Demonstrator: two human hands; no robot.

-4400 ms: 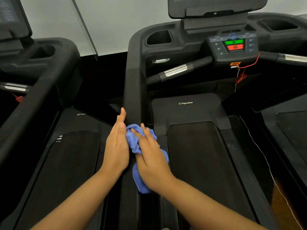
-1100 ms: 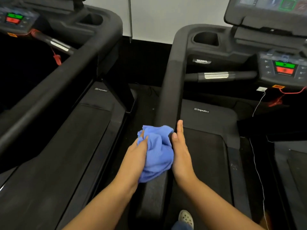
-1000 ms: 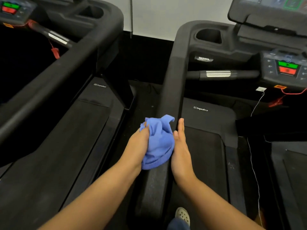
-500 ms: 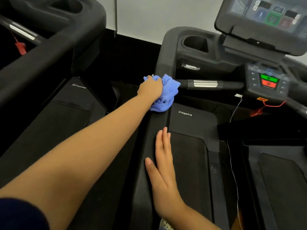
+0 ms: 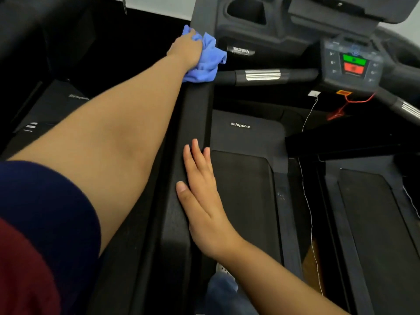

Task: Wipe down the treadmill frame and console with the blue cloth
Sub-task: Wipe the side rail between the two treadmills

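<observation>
The left hand [image 5: 187,50] is squeezed around one bunched-up blue cloth [image 5: 205,62], pressing it high on the treadmill's black side rail [image 5: 195,114], near the cup holder [image 5: 246,10]. The right hand [image 5: 204,201] lies flat and open lower on that rail. The console [image 5: 353,64] has two big buttons, one green, one red

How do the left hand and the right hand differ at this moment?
The left hand is closed on the blue cloth, far up the frame; the right hand is empty and nearer. The left is bunched; the right lies flat, fingers straight. Both touch that frame.
</observation>
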